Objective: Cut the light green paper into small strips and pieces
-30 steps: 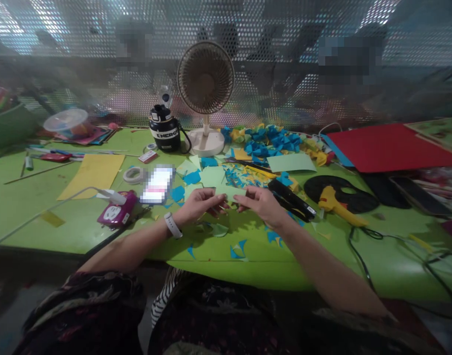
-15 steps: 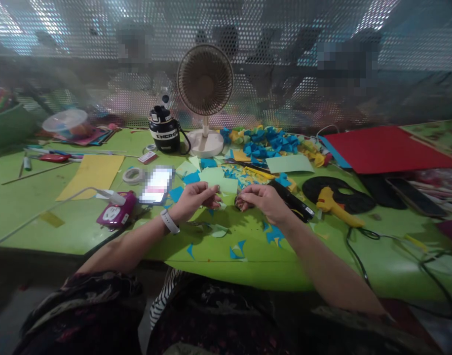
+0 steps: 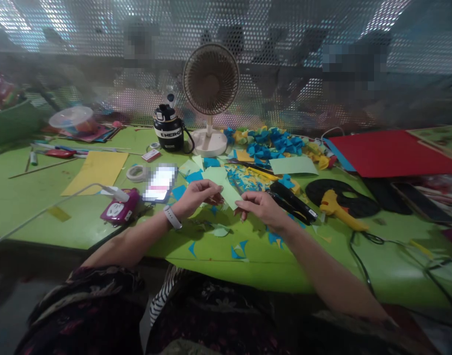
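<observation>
My right hand [image 3: 259, 207] pinches the lower corner of a pale green piece of paper [image 3: 230, 191], which slants up to the left between my hands. My left hand [image 3: 200, 195], with a white watch [image 3: 172, 217] on the wrist, is closed at the paper's left edge; what its fingers hold, if anything, is hidden. Below my hands lie a curled green scrap [image 3: 220, 230] and several blue offcuts [image 3: 239, 250]. Behind the paper spreads a heap of small blue and yellow scraps [image 3: 244, 178].
A fan [image 3: 211, 81] and black jug [image 3: 169, 130] stand at the back beside blue and yellow paper shapes [image 3: 278, 142]. Left are a phone [image 3: 161, 183], tape roll [image 3: 136, 172] and purple power socket [image 3: 119, 207]. Right are a yellow glue gun [image 3: 340, 211], its cord and red sheets [image 3: 396, 153].
The green paper now slants down between my hands, its lower corner in my right fingers. My right hand has shifted slightly down. The view has moved slightly left.
</observation>
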`<control>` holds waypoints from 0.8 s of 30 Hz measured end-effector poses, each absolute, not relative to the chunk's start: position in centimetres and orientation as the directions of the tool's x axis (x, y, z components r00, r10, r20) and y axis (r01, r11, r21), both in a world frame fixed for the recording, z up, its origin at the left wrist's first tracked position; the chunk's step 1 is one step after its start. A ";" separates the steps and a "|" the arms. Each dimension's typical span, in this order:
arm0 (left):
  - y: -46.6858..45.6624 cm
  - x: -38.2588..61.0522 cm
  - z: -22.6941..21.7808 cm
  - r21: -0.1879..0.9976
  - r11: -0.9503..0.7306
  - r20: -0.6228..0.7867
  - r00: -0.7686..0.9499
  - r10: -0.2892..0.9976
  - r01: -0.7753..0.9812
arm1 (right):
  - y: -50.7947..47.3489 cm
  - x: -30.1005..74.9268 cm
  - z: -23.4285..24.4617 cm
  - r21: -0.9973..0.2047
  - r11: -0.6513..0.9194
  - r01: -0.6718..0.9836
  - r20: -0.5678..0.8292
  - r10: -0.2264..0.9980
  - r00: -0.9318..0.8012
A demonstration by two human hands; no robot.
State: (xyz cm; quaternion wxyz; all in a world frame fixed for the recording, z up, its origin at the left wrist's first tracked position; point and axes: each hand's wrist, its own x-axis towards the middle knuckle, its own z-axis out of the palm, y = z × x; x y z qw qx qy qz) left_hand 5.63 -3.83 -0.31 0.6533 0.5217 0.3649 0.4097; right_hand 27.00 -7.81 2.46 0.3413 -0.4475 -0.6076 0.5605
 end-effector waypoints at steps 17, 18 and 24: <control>-3.8 5.8 -0.4 0.940 0.303 -0.193 0.490 0.850 -0.155 | -7.5 28.1 0.5 -0.391 0.785 0.481 0.625 0.610 -0.488; -3.9 5.9 -0.5 0.940 0.302 -0.193 0.484 0.853 -0.158 | -7.5 28.1 0.3 -0.369 0.794 0.484 0.628 0.597 -0.500; -4.1 5.9 -0.5 0.958 0.242 -0.137 0.495 0.858 -0.155 | -7.6 28.1 -0.2 -0.328 0.794 0.511 0.617 0.590 -0.521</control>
